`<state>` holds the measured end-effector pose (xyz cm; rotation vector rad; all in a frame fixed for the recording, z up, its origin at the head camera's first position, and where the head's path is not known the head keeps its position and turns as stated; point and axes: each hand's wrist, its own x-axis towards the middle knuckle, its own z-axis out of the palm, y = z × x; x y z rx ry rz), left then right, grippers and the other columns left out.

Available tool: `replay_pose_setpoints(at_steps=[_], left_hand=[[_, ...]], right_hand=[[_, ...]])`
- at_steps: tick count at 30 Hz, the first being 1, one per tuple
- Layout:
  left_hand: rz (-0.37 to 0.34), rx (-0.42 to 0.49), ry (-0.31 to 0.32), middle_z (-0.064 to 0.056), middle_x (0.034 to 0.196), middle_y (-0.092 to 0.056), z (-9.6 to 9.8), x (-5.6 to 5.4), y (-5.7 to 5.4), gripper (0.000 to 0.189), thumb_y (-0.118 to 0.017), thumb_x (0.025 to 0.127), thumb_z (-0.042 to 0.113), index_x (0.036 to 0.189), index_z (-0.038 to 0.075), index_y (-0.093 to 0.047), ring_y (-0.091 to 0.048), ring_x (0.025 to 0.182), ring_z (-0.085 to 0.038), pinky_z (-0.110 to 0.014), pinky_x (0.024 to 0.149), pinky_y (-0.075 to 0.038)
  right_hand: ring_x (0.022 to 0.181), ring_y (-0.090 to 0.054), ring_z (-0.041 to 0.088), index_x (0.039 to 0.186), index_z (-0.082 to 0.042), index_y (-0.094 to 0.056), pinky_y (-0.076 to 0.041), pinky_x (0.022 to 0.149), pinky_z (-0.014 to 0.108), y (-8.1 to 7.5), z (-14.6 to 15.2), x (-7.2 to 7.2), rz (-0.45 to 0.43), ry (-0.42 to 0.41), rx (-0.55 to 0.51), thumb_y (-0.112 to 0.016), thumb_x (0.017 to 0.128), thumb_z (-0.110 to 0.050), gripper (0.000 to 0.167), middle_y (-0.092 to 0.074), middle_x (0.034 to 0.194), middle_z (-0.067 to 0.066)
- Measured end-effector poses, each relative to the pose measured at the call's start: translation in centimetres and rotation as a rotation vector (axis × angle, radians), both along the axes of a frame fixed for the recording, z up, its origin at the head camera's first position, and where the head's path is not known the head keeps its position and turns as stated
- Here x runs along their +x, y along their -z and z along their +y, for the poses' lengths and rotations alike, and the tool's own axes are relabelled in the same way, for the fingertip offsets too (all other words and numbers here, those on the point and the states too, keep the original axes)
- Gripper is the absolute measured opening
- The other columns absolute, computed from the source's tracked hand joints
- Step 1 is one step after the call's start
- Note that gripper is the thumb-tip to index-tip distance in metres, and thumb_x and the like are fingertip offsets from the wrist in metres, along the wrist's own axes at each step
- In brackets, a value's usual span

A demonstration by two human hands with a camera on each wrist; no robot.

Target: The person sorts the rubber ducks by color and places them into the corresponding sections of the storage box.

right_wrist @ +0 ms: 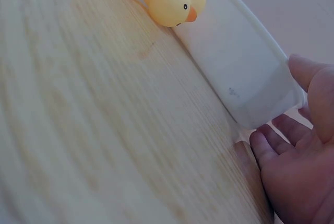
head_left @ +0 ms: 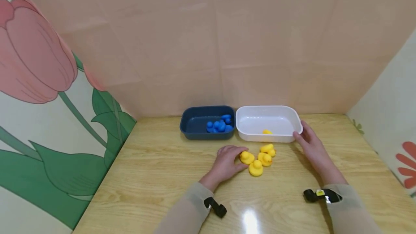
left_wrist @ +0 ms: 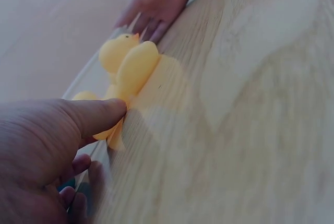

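- With my left hand, I am pinching a small, round, yellow, rubbery-looking duck between my thumb and a finger.
- This duck is sitting on the pale wood-grain table, at the left side of a little bunch, in front of the white tray.
- I can't tell how hard I am squeezing. The duck is looking soft to me, so I should be pinching gently around its fat body.
- Three other yellow ducks are crowding close, and one is lying on its side. I should be tucking my fingers in so I'm not knocking them.
- With my right hand, I am gripping the near right corner of a shiny white tray with round corners, my thumb at the rim. Holding it lightly should be enough to stop it sliding.
- Something yellow is peeking up inside that tray. Blue toys are sitting in the dark blue tray just beside it.
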<state>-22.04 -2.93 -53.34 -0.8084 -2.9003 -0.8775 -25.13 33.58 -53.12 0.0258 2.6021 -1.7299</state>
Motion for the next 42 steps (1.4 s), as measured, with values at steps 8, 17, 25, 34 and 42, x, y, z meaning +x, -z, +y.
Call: replay_pose_setpoints(at_steps=[8, 17, 25, 34, 42], left_hand=[[-0.005, 0.003, -0.023, 0.016, 0.148, -0.067, 0.3, 0.1, -0.1, 0.053, -0.085, 0.100, 0.040, 0.150, 0.031, -0.069, -0.053, 0.142, -0.017, -0.047, 0.127, -0.033], [-0.046, 0.108, -0.056, 0.010, 0.149, -0.067, -0.1, 0.2, -1.4, 0.054, -0.085, 0.101, 0.036, 0.151, 0.026, -0.068, -0.057, 0.141, -0.017, -0.044, 0.126, -0.036], [-0.058, 0.121, -0.103, 0.007, 0.152, -0.066, -0.2, 0.0, -3.1, 0.057, -0.083, 0.103, 0.035, 0.156, 0.024, -0.064, -0.055, 0.141, -0.021, -0.047, 0.124, -0.039], [0.038, 0.107, -0.134, 0.003, 0.152, -0.067, -0.1, -0.8, -5.5, 0.058, -0.082, 0.104, 0.030, 0.158, 0.020, -0.062, -0.056, 0.140, -0.023, -0.046, 0.122, -0.042], [0.081, 0.145, -0.169, -0.001, 0.155, -0.065, 0.3, -1.9, -6.4, 0.060, -0.081, 0.105, 0.032, 0.160, 0.022, -0.060, -0.054, 0.142, -0.026, -0.048, 0.122, -0.042]], right_hand=[[0.164, -0.010, 0.053, 0.178, -0.025, 0.006, -0.018, 0.125, 0.075, -0.1, 0.0, 0.2, 0.001, -0.002, -0.004, -0.050, 0.114, -0.060, 0.092, -0.004, 0.183, 0.020], [0.165, -0.010, 0.052, 0.178, -0.024, 0.006, -0.019, 0.124, 0.076, -0.2, -0.2, 0.3, 0.000, -0.001, -0.001, -0.051, 0.113, -0.062, 0.094, -0.004, 0.183, 0.018], [0.165, -0.011, 0.052, 0.178, -0.023, 0.006, -0.020, 0.124, 0.075, -0.1, -0.2, 0.1, 0.014, 0.000, 0.018, -0.049, 0.114, -0.061, 0.093, -0.004, 0.183, 0.020], [0.165, -0.010, 0.051, 0.178, -0.023, 0.005, -0.018, 0.126, 0.073, -0.1, -0.3, -0.1, 0.014, -0.002, -0.019, -0.051, 0.115, -0.058, 0.092, -0.004, 0.183, 0.020], [0.164, -0.012, 0.051, 0.179, -0.021, 0.004, -0.017, 0.126, 0.073, -0.1, -0.5, 0.0, 0.026, 0.000, -0.030, -0.052, 0.114, -0.057, 0.093, -0.006, 0.182, 0.021]])
